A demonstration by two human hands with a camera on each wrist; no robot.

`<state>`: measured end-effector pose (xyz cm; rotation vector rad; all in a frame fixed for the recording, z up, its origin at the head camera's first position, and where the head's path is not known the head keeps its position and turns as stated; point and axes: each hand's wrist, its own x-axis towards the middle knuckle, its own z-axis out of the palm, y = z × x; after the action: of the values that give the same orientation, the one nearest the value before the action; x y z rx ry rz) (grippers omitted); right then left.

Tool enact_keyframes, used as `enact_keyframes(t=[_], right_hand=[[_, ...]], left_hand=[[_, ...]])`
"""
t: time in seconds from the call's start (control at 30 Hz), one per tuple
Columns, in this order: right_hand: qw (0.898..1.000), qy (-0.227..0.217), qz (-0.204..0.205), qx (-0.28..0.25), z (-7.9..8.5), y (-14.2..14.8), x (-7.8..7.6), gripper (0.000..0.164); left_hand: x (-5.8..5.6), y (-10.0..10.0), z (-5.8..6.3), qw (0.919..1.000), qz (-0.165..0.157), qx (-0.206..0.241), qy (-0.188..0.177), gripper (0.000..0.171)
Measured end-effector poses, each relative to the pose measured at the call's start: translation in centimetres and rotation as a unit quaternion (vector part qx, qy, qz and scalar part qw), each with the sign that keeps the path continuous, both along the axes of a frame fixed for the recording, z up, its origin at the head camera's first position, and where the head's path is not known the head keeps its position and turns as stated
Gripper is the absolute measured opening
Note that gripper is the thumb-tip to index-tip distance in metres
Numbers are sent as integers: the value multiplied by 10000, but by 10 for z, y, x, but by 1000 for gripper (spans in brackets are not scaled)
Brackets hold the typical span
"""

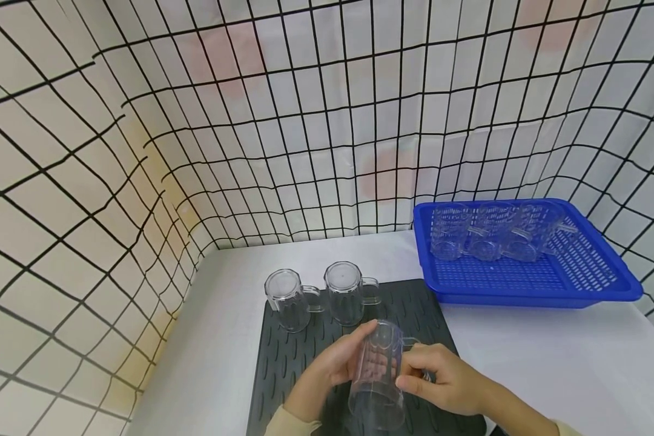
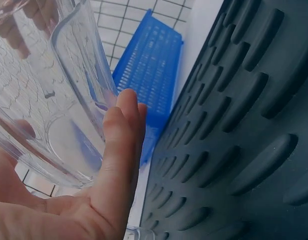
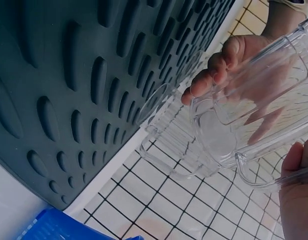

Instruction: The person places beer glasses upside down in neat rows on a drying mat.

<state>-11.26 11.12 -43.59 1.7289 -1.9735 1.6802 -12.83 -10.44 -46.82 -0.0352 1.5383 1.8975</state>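
A clear glass mug [image 1: 378, 375] is held over the dark ribbed mat, tilted, its base pointing away and its mouth toward me. My left hand [image 1: 338, 357] cups the mug's body near the base, thumb on one side and fingers behind, seen through the glass. My right hand [image 1: 447, 375] grips the mug's handle, which shows in the right wrist view beside the fingers [image 3: 293, 160]. Two more clear mugs, a left one [image 1: 289, 300] and a right one [image 1: 344, 293], stand upside down at the mat's far edge, handles to the right.
The dark mat [image 1: 283, 375] lies on a white table [image 1: 196, 339]. At the back right, a blue plastic basket [image 1: 523, 293] holds several clear mugs [image 1: 485, 236] in a row. White walls with a black grid [image 1: 316, 139] enclose the back and sides.
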Motion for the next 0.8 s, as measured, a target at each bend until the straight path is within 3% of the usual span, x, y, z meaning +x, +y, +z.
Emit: enact_keyframes(t=[0.27,0.47,0.57,0.8], right_hand=[[9989,117,-114,431,7,3,4,28],[9990,252,-192,321,15,3,4,29],[9974,476,-524,166,18,3,3,30],[9823,383,-1790,391,22,10,1,42]], left_hand=[[-1,-4,1,9991,-104,419,37,57],[0,-5,3,9991,133,252,310,60],[-1,-6,5,9988,233,167,391,57],[-1,-11,8,9987,278,125,403,59]])
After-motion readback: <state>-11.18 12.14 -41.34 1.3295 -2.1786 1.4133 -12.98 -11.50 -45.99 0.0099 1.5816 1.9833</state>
